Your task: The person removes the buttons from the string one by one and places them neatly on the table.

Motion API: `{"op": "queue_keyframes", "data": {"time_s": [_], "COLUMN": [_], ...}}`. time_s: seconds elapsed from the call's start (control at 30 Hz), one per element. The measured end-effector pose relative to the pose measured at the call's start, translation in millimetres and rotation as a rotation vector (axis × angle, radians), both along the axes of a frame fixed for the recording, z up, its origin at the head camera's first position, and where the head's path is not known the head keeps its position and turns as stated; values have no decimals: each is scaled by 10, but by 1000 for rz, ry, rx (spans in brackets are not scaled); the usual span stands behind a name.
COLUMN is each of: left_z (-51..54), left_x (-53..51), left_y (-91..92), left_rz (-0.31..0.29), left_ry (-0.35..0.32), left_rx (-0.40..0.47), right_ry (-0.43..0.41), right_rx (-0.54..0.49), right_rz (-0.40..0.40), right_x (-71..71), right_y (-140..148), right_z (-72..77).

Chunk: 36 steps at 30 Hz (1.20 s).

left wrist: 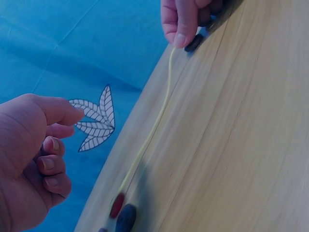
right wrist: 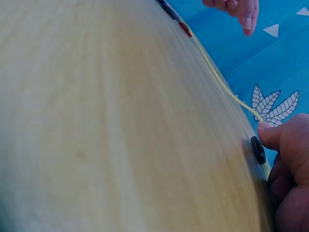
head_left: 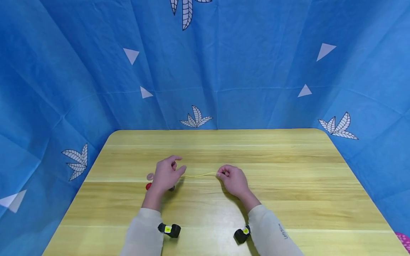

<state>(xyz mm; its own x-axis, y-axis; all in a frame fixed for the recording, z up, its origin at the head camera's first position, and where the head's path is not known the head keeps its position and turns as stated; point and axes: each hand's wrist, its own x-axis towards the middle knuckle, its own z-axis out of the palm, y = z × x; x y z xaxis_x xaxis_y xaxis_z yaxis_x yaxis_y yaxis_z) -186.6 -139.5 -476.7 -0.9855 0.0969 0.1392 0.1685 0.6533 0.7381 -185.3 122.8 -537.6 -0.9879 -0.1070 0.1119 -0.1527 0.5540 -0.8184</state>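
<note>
My right hand (head_left: 235, 180) pinches a thin yellow cord (head_left: 200, 176) between thumb and fingertips. Close by that hand is a black button (right wrist: 258, 150); whether the cord passes through it I cannot tell. My left hand (head_left: 166, 174) hovers over the left part of the cord, thumb and index finger apart, with nothing between them. From the right fingertips the cord (left wrist: 155, 125) runs to a dark red button (left wrist: 117, 205), beside a dark button (left wrist: 126, 218). A pinkish button (head_left: 150, 176) and a red button (head_left: 148, 186) lie left of the left hand.
All of this is on a light wood-grain table (head_left: 288, 156). A blue curtain (head_left: 250, 64) with leaf and triangle prints hangs behind the table and along its sides. Something pink (head_left: 404, 241) shows at the right edge.
</note>
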Motion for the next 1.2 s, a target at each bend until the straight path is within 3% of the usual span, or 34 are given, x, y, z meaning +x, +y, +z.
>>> {"op": "queue_keyframes", "data": {"time_s": [0.1, 0.27, 0.53, 0.8, 1.0, 1.2], "left_z": [-19, -58, -131, -186, -245, -319], "left_x": [-13, -14, -61, -58, -71, -85], "left_y": [72, 180, 360, 538, 654, 753], "left_rz": [-10, -7, -70, -107, -153, -198], "left_ry": [4, -47, -29, -85, -68, -28], "left_rx": [5, 0, 19, 16, -1, -86], "right_ry": [-3, -8, 1, 9, 5, 2], "right_rx": [4, -5, -13, -10, -17, -19], "right_rz": [-6, -3, 2, 4, 5, 0], "right_x": [-1, 8, 13, 0, 9, 10], "right_y": [0, -3, -2, 8, 12, 7], "right_z": [-4, 4, 16, 8, 25, 23]}}
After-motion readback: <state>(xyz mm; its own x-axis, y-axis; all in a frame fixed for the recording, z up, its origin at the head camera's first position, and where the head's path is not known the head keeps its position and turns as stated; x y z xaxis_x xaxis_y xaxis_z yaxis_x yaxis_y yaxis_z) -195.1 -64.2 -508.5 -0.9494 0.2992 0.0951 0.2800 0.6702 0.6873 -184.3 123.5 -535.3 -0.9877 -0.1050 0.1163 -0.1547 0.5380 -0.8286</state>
